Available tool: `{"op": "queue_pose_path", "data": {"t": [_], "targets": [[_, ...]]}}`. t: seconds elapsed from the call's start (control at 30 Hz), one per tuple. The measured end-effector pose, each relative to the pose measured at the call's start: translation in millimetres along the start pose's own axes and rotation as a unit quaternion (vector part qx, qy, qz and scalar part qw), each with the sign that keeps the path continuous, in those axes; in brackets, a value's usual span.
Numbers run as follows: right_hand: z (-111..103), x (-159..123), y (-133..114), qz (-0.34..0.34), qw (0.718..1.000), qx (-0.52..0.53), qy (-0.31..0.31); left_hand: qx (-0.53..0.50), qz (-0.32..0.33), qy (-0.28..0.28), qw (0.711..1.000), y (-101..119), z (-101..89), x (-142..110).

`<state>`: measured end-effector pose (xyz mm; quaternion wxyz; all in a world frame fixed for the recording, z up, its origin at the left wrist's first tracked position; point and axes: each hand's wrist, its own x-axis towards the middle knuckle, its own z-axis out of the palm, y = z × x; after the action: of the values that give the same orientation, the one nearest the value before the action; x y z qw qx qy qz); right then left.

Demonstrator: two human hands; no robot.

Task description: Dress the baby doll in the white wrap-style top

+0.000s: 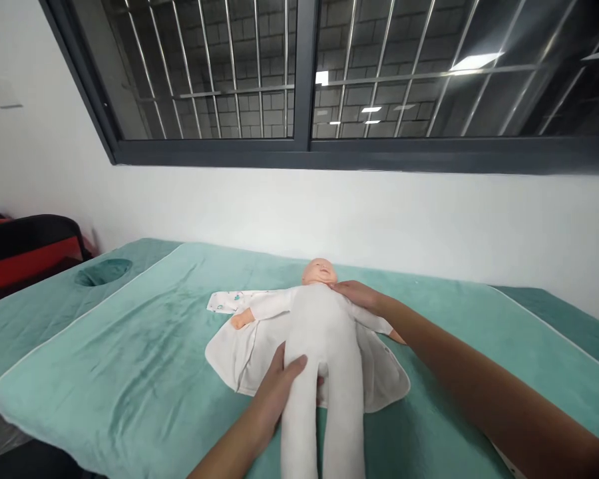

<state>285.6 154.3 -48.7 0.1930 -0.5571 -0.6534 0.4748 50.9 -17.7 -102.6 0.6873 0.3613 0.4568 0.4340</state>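
Teal plush cover point(94, 359) spans my feed. White-bodied doll point(322, 326) lies face-up mid-cover, already on an opened-out white garment point(262, 372). My left hand point(278, 380) has thumb and fingers clamped round its left-side leg point(299, 426); right hand's point(357, 294) at its far right, can't tell about those fingers. Far-left sleeve point(223, 303), looks like, has no arm through it yet.
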Motion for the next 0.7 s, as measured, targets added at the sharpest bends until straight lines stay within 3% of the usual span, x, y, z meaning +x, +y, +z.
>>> {"op": "queue_pose_path", "data": {"t": [0.07, 0.17, 0.27, 0.3, 0.33, 0.37, 0.47, 0.53, 0.6, 0.7], "targets": [[-0.1, 1.8, 2.3, -0.009, 0.993, -0.088, 0.075, 0.135, 0.095, 0.072, 0.984, 4.9, -18.1, 1.9], [7.2, -0.3, -3.0, -0.023, 0.961, -0.175, 0.214, 0.278, 0.229, 0.171, 0.917, 29.7, -57.5, 22.5], [33.4, -3.8, -24.2, -0.157, 0.893, -0.258, 0.333, 0.410, 0.271, 0.206, 0.846, 66.1, -97.0, 64.8], [46.7, -3.5, -34.1, -0.220, 0.871, -0.292, 0.328, 0.468, 0.229, 0.201, 0.829, 76.6, -107.4, 80.6], [61.4, -1.9, -44.4, -0.272, 0.858, -0.321, 0.293, 0.509, 0.168, 0.195, 0.821, 84.9, -115.9, 95.7], [77.1, 1.3, -54.1, -0.306, 0.853, -0.352, 0.234, 0.521, 0.151, 0.173, 0.822, 90.7, -122.5, 109.0], [122.4, 20.3, -74.5, -0.321, 0.835, -0.442, 0.066, 0.528, 0.120, 0.159, 0.825, 93.3, -132.9, 133.6], [145.6, 37.0, -79.0, -0.315, 0.812, -0.491, -0.002, 0.527, 0.110, 0.175, 0.824, 87.9, -135.5, 136.7], [160.4, 51.3, -79.0, -0.312, 0.793, -0.522, -0.026, 0.513, 0.112, 0.180, 0.832, 82.7, -137.3, 132.9], [165.7, 60.7, -79.5, -0.303, 0.786, -0.538, -0.022, 0.413, 0.138, 0.157, 0.886, 82.1, -140.6, 122.4]]}}
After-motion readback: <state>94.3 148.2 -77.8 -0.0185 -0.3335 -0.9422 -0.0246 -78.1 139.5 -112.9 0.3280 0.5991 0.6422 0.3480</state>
